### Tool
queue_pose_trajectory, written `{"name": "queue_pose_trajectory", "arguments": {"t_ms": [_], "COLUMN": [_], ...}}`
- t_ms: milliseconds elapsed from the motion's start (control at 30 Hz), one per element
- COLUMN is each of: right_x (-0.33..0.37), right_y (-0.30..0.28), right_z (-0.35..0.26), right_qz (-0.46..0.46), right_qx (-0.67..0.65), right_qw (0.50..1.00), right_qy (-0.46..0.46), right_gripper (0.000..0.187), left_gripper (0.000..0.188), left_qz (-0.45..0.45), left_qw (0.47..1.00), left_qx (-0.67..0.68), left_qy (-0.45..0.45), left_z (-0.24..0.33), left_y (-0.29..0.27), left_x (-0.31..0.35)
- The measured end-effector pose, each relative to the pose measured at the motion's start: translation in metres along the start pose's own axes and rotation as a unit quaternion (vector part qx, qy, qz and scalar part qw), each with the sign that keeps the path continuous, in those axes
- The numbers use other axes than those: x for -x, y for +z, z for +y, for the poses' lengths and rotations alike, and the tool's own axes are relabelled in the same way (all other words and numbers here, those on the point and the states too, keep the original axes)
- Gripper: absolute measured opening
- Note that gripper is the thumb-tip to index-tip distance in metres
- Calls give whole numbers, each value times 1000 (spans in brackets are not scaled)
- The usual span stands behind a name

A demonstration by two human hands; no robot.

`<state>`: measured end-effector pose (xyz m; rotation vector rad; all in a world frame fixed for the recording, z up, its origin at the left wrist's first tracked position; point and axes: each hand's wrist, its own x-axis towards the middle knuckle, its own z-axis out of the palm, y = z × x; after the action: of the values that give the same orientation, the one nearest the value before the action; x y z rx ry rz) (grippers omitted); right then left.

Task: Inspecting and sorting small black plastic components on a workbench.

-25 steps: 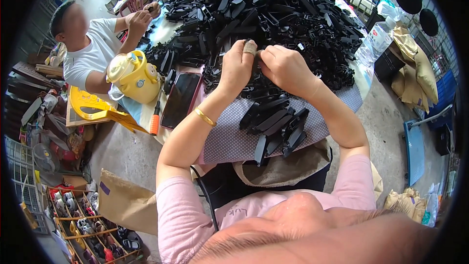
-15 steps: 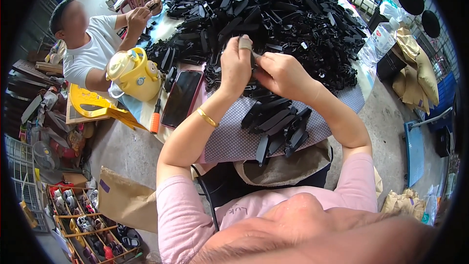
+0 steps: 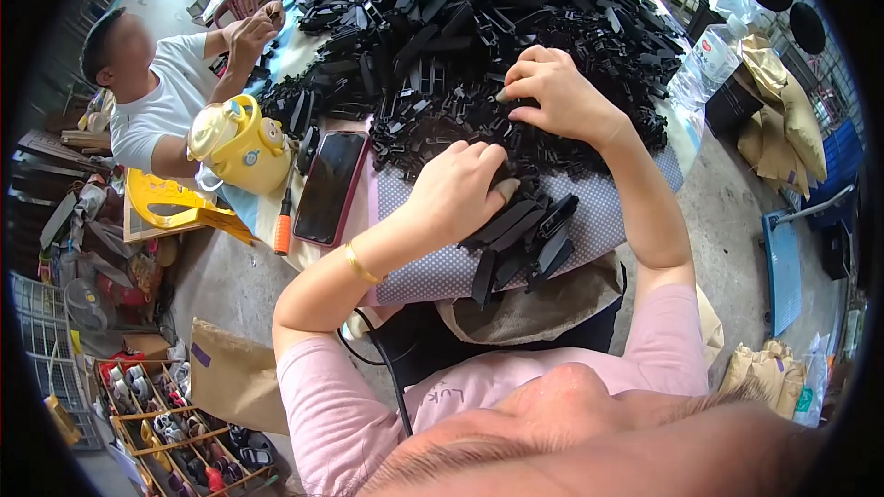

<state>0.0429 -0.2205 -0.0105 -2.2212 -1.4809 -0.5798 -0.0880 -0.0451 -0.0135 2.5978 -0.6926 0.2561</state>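
Note:
My left hand [image 3: 460, 189] is low over the near edge of the table, beside a small heap of finished-looking black plastic pieces [image 3: 516, 232]. Its fingers are curled, with a tan wrap on the thumb, and a black plastic piece [image 3: 521, 186] shows at the fingertips, partly hidden. Farther right, my right hand [image 3: 564, 99] reaches over the large mound of black plastic parts [image 3: 442, 9]. Thumb and fingers stand apart there, just above small black clips [image 3: 479, 115], and no part shows between them.
A phone [image 3: 331, 189], an orange-handled screwdriver [image 3: 283, 225] and a yellow lidded cup [image 3: 241, 147] stand left of my left arm. A co-worker in a white shirt [image 3: 166, 97] handles something small across the left side. At right are a clear plastic bottle [image 3: 714, 60] and a blue trolley [image 3: 783, 281].
My hands were together over the mound around a dark piece. They have parted: the left came down toward the small heap, the right moved right and outward over the clips.

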Motion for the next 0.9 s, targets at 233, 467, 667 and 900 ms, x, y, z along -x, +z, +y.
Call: {"name": "queue_pose_trajectory", "arguments": {"t_ms": [233,467,667,900], "right_x": [1,-7,-9,-9], "right_y": [1,10,23,25], "right_z": [-6,10,12,7], "right_qz": [-31,120,146,187], "right_qx": [65,4,-4,2], "right_qw": [997,991,988,979], "right_qy": [21,63,52,76], "right_gripper": [15,13,12,18], "left_gripper": [36,54,60,68], "left_qz": [9,6,46,27], "left_qw": [1000,998,998,993], "left_qx": [3,50,42,49], "left_qy": [4,-24,11,101], "left_z": [14,25,46,58], "left_y": [-9,8,20,32], "left_x": [17,40,58,76]}}
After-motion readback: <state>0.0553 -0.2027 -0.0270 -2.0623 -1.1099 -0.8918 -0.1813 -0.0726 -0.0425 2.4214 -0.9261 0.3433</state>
